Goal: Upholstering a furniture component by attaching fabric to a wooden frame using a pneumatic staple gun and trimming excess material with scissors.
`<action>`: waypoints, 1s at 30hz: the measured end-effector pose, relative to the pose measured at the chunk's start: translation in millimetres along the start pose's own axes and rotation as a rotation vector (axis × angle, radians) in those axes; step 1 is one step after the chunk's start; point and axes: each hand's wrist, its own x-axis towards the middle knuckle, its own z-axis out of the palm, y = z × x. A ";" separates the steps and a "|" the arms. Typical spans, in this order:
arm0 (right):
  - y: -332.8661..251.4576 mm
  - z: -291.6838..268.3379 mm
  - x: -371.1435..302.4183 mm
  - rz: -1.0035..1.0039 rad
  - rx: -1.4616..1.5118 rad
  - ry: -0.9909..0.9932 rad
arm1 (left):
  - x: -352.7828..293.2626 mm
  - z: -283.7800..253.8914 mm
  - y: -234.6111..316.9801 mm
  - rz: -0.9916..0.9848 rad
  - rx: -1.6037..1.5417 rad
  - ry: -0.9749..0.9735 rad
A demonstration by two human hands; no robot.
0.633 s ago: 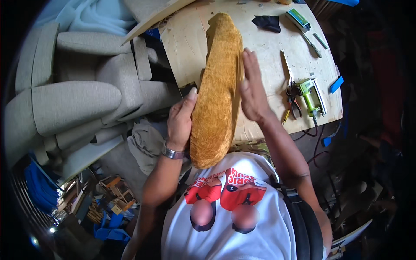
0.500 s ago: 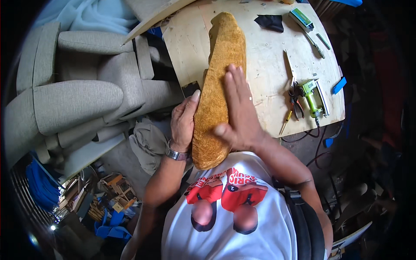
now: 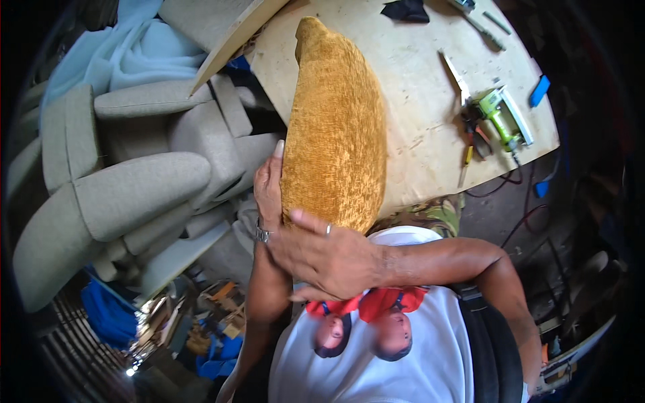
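Note:
A mustard-gold velvety upholstered panel (image 3: 336, 127), padded and curved on its right side, stands on edge between me and the worktable. My left hand (image 3: 270, 191) grips its left side, the thumb along the edge and most fingers hidden behind. My right hand (image 3: 329, 258) lies across the near end of the panel, in front of my left wrist. Its fingers are stretched out and a little blurred, holding nothing. I cannot tell whether its palm touches the fabric.
On the plywood worktable (image 3: 423, 101) lie a green staple gun (image 3: 497, 117), scissors (image 3: 457, 77), pliers (image 3: 474, 131), a screwdriver (image 3: 465, 164) and a black scrap (image 3: 405, 11). Grey sofa pieces (image 3: 141, 181) are piled at left. A hose (image 3: 514, 180) hangs off the table.
My right hand has swept from the panel's right face down and left to its near end. The panel has turned, showing more of its broad padded face. My left hand still holds its left side.

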 end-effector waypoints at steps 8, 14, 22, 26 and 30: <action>122.7 -49.8 -16.8 -0.191 -0.126 0.210 | 24.2 -34.1 -49.5 0.270 0.080 -0.060; 178.5 -87.7 -13.4 0.158 -0.284 0.232 | 28.2 -33.6 -53.8 0.152 0.295 -0.152; 166.4 -91.1 -7.4 0.204 -0.197 0.258 | -7.2 7.6 -22.6 0.039 -0.233 -0.481; 167.1 -85.0 2.4 0.226 -0.223 0.244 | -4.6 -1.0 -14.7 -0.022 -0.362 -0.510; 165.8 -83.1 9.4 0.192 -0.220 0.249 | -2.9 -9.3 -14.1 -0.071 -0.425 -0.539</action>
